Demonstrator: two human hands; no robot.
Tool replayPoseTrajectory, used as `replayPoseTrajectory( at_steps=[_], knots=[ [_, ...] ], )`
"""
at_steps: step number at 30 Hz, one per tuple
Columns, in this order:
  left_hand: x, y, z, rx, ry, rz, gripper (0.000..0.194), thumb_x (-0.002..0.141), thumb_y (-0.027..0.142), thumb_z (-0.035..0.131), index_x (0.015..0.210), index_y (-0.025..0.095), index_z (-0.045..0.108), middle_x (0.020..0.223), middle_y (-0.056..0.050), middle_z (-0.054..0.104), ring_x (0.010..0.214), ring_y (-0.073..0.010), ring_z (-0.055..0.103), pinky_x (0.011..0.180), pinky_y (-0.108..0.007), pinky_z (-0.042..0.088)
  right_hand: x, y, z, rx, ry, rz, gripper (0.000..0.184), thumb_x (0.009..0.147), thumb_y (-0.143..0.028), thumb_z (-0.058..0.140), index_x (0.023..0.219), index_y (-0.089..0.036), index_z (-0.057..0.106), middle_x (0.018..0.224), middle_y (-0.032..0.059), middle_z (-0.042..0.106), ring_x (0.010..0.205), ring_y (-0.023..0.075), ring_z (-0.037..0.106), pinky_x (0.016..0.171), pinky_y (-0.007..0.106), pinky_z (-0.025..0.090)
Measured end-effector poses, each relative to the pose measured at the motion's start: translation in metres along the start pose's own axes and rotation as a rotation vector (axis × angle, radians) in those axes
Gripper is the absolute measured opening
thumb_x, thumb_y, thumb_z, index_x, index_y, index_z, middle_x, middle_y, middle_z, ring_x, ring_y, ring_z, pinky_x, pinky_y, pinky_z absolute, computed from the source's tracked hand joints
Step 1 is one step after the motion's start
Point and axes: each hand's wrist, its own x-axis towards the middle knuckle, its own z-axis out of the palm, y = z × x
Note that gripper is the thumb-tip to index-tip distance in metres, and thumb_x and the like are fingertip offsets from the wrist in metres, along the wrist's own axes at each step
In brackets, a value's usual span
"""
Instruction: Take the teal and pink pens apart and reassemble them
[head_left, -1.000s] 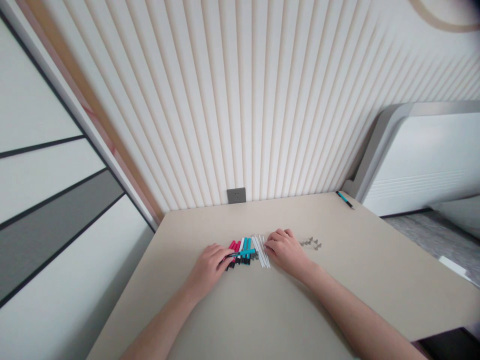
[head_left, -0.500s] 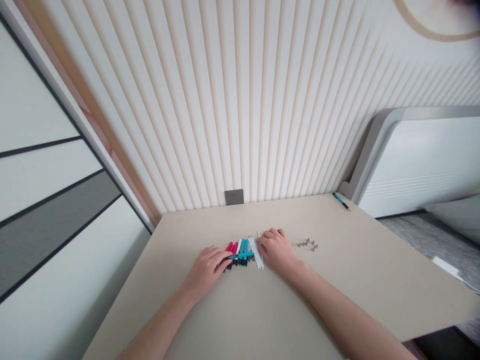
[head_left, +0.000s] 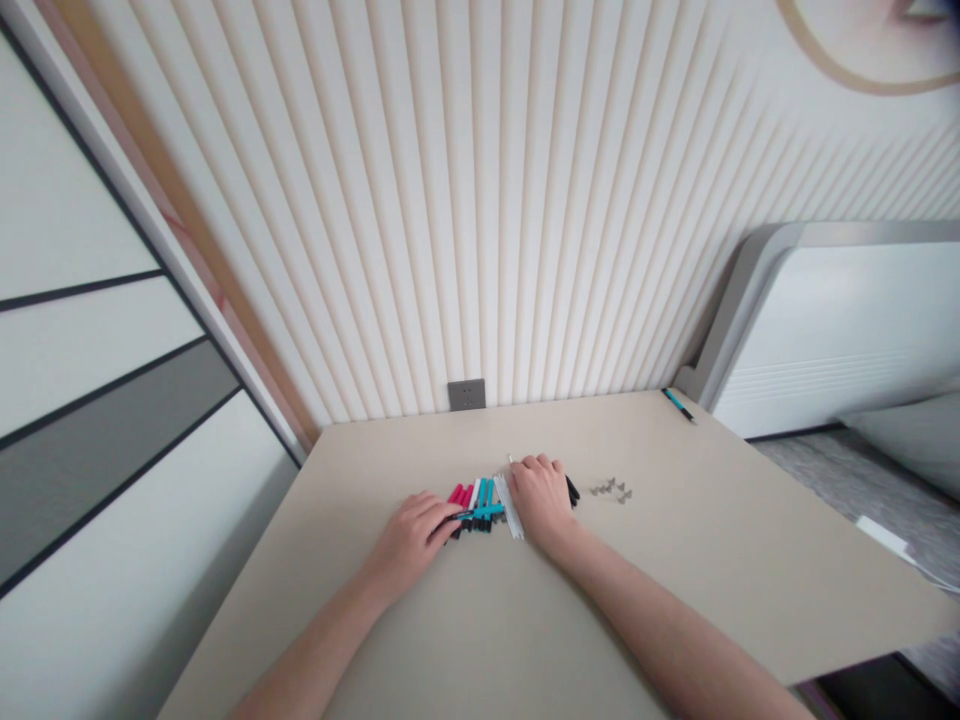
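Observation:
My left hand [head_left: 415, 530] is closed around a teal pen barrel with a black end [head_left: 487, 511], which points right over a row of pen parts. Pink barrels [head_left: 462, 494], a white barrel and teal barrels with black lower ends lie in that row, partly covered by the held one. Beside them sits a bundle of thin white refills [head_left: 508, 507]. With curled fingers, my right hand [head_left: 541, 495] rests just right of the bundle; the tip of a thin white refill [head_left: 511, 459] sticks out past its fingers. Most of that refill is hidden.
Black pen parts [head_left: 572, 491] show right of my right hand, with several small grey clips [head_left: 613, 490] beyond. A teal and black pen [head_left: 679, 405] lies at the table's [head_left: 735, 540] far right corner. A wall socket [head_left: 466, 394] is behind; a bed headboard [head_left: 832, 330] stands right.
My right hand has shifted slightly left toward the white refills, uncovering black parts on its right. My left hand keeps its hold on the teal pen barrel, nearly unmoved.

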Motion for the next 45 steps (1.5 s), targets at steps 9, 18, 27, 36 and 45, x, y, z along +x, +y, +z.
replayPoseTrajectory(
  at_steps=[9,18,27,36,45],
  knots=[
    [0.0,-0.003,0.001,0.015,-0.042,0.039,0.016,0.095,0.024,0.051,0.106,0.021,0.064,0.093,-0.004,0.068,0.087,-0.0186,0.058,0.082,-0.035,0.045,0.009,0.001,0.004,0.051,-0.018,0.123,0.025,0.09,-0.014,0.046,0.085,-0.016,0.07,0.091,0.0112,0.069,0.091,0.023,0.058,0.077,0.033,0.033],
    [-0.001,-0.001,0.001,0.016,-0.064,0.039,0.016,0.094,0.023,0.052,0.106,0.021,0.063,0.095,-0.004,0.068,0.088,-0.0191,0.059,0.083,-0.035,0.045,0.012,0.012,-0.004,0.507,0.08,0.195,0.027,0.087,-0.023,0.05,0.099,-0.022,0.074,0.096,0.006,0.074,0.087,0.0187,0.066,0.079,0.026,0.043],
    [-0.001,-0.001,0.001,0.002,-0.035,0.051,0.017,0.094,0.024,0.052,0.106,0.022,0.064,0.094,-0.004,0.069,0.088,-0.0185,0.06,0.083,-0.035,0.046,0.013,0.016,-0.008,1.149,0.125,0.267,0.032,0.077,-0.038,0.062,0.094,-0.013,0.073,0.083,0.0087,0.075,0.079,0.023,0.069,0.076,0.035,0.053],
    [-0.001,0.0,0.0,0.004,-0.039,0.045,0.017,0.095,0.024,0.051,0.107,0.022,0.064,0.093,-0.004,0.068,0.086,-0.0181,0.06,0.082,-0.033,0.046,0.0,0.026,-0.015,1.221,0.029,0.12,0.035,0.083,-0.03,0.053,0.113,-0.015,0.066,0.103,0.0086,0.07,0.079,0.0163,0.064,0.079,0.033,0.051],
    [-0.001,0.002,-0.002,0.001,-0.042,0.047,0.017,0.095,0.023,0.051,0.106,0.021,0.064,0.091,-0.005,0.068,0.085,-0.0183,0.059,0.08,-0.033,0.046,-0.015,0.042,-0.025,0.924,0.062,-0.048,0.035,0.09,-0.018,0.038,0.108,-0.019,0.069,0.095,0.0065,0.063,0.083,0.016,0.061,0.081,0.031,0.048]
  ],
)
